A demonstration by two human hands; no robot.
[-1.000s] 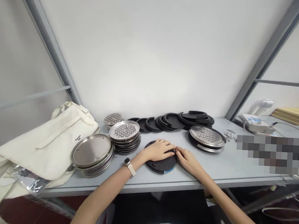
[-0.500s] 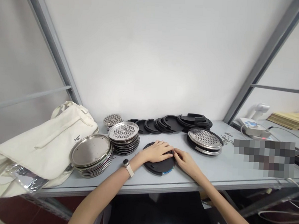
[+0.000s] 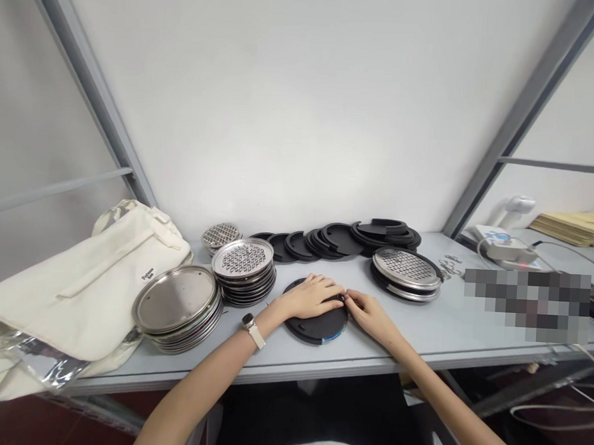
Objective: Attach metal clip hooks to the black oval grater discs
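A round black disc (image 3: 311,328) with a raised rim and a blue strip on its near right edge lies flat near the front of the shelf. My left hand (image 3: 315,298) rests across its top, fingers stretched out and pointing right. At the disc's right edge my right hand (image 3: 365,310) pinches with thumb and forefinger, close to the left fingertips. Whatever is between those fingers is too small to make out. Left of the disc stand a stack of perforated metal grater discs (image 3: 245,263) and a stack of plain metal discs (image 3: 176,302).
Black rings and discs (image 3: 343,239) overlap along the wall. Perforated metal plates in black holders (image 3: 406,271) sit at right, beside small metal pieces (image 3: 451,264). A cream bag (image 3: 99,285) covers the left end. A white device (image 3: 504,250) stands far right, before yellowish sheets (image 3: 575,227).
The view has shifted slightly. Both hands stay at the same places on the black disc, with hardly any visible movement.
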